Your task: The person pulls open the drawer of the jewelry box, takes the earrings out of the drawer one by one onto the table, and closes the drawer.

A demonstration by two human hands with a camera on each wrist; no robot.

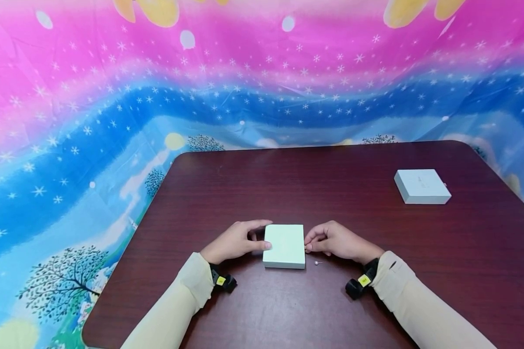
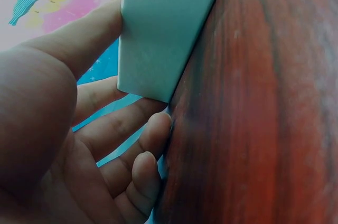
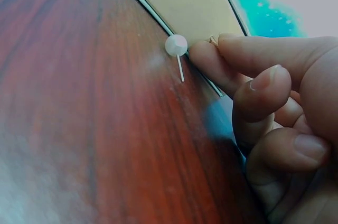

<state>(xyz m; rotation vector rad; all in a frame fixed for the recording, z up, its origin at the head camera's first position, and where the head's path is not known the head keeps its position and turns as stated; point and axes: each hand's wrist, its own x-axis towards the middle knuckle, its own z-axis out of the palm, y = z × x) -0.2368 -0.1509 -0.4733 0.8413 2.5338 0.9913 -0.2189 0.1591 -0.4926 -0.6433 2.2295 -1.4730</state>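
A flat pale square box [image 1: 285, 246] lies on the table in front of me. My left hand [image 1: 240, 241] grips its left side, thumb on the top edge and fingers beside it, as the left wrist view also shows. At the opposite side, my right hand [image 1: 337, 242] pinches a small golden pull tab [image 3: 213, 40] between thumb and forefinger. The tab sits against the box's tan drawer front [image 3: 193, 7], framed by the pale sleeve. Just below that hand lies a pearl stud earring [image 3: 176, 45], a white bead with a thin metal post, touched by neither hand.
Farther off, a second white box [image 1: 422, 186] stands at the right of the dark red wooden table [image 1: 288, 189], a small tab at its right side. A colourful printed cloth [image 1: 262, 87] hangs behind the table and along its left side.
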